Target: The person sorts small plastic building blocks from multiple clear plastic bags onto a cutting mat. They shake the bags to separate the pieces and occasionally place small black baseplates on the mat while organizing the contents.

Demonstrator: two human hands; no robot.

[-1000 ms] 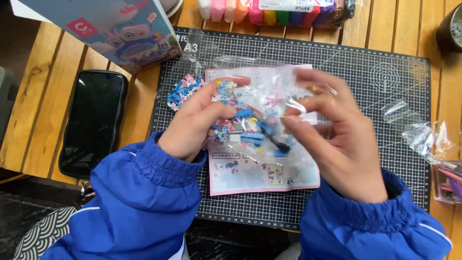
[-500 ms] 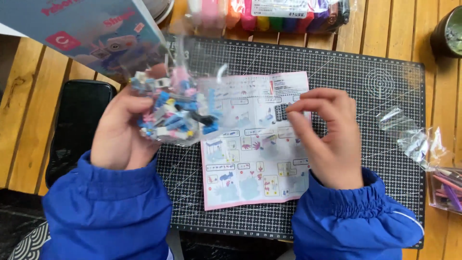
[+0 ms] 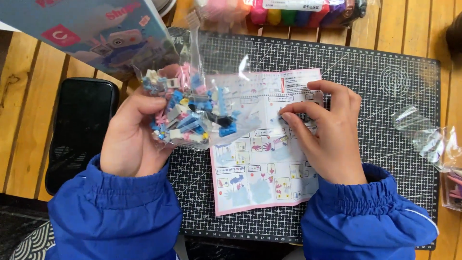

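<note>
Left hand (image 3: 132, 137) had its grip closed on a clear bag of pink, blue and white bricks (image 3: 192, 108), above the cutting mat (image 3: 385, 159). Right hand (image 3: 329, 132) pinched a small dark piece (image 3: 302, 116) over the pink-edged instruction sheet (image 3: 264, 163). Blue box (image 3: 91, 29) top left.

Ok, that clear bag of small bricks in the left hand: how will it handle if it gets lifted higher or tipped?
The bag of bricks looks floppy: its film creases around the left hand. The loose pieces would probably slide and shift the weight when it tilts. It seems light, since one hand holds it, and the glossy film may be slippery. The right hand rests on the instruction sheet.
</note>
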